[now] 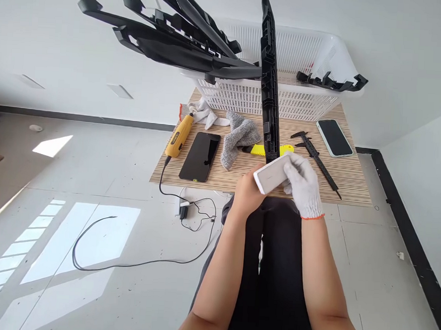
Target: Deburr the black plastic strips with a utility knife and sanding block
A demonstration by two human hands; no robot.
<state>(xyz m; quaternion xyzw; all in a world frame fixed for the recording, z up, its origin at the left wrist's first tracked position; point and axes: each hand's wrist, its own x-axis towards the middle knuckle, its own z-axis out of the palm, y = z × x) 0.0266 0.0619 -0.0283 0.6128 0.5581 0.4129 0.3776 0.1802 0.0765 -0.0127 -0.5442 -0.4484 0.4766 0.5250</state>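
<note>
Grip: held white block (272,174) over counter (349,188), toward six o'clock, with fingers of gloved right hand (304,187) clamped on it; could not tell finger closure of left hand (249,194); probably needed level, steady support near black strip (269,78) at twelve.

Bright daylight glares in patches on the floor (137,299) beyond the left edge of the worktop (227,181); shadows are soft, outer areas stretched.
</note>
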